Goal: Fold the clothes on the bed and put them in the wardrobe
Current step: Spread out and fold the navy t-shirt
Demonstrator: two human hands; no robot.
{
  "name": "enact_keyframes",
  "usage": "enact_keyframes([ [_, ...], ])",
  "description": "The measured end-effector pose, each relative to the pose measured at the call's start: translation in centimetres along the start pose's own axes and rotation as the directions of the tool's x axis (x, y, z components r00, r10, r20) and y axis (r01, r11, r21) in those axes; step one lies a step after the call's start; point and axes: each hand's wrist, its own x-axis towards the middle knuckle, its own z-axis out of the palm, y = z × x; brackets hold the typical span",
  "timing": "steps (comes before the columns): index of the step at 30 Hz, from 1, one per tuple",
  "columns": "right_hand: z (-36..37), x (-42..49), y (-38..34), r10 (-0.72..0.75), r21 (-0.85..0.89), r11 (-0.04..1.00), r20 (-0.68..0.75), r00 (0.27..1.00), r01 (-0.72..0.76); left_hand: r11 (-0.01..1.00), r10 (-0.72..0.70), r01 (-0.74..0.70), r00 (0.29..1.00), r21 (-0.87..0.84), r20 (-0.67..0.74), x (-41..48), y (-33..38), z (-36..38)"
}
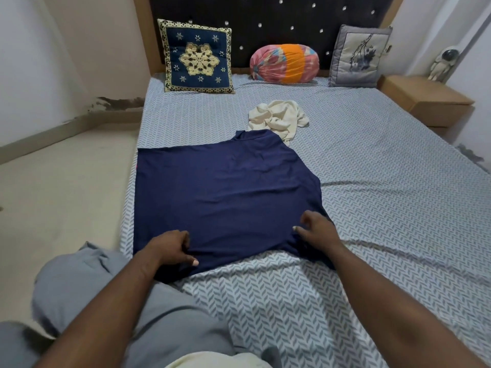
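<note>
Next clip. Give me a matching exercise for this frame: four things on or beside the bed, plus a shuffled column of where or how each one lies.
Things
1. navy shirt
2. cream garment
3. round cushion
4. astronaut figure

Places or states
A. on the bedside table
B. crumpled mid-bed
C. spread flat, near edge gripped by the left hand and right hand
D. against the headboard

Pairs: 1-C, 2-B, 3-D, 4-A
</note>
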Motion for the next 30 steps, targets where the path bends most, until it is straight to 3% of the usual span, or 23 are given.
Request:
enact_keyframes([
  [5,1.4,-2.2,-3.8,-0.235,-0.14,0.946,0.327,0.916,0.293,0.975,-0.062,0.037,0.992,0.217,0.107,-3.2,0.3,1.0],
  [10,2.8,-2.3,-4.5,-0.304,-0.302,0.867,0.308,0.902,0.395,0.959,-0.127,0.105,0.99,0.262,0.069,-5.6,-1.2,2.0],
  [15,3.1,-3.2,-6.2,-0.256,-0.443,0.833,0.223,0.941,0.332,0.941,-0.17,0.153,0.985,0.302,0.032,-6.8,-2.0,1.9],
  [20,2.8,-3.6,-6.9,-0.238,-0.302,0.931,-0.077,0.968,0.205,0.907,-0.116,0.145,0.989,0.396,-0.097,-7.1,-2.1,1.4],
  [24,2.9,-3.2,-6.6,-0.168,-0.358,0.908,0.162,0.972,0.217,0.88,-0.18,0.171,0.983,0.444,-0.022,-7.1,-2.5,1.8],
  [30,3.4,-2.3,-6.6,-0.109,-0.305,0.936,0.231,0.967,0.178,0.911,-0.26,0.247,0.966,0.331,-0.006,-6.5,-2.4,0.8],
])
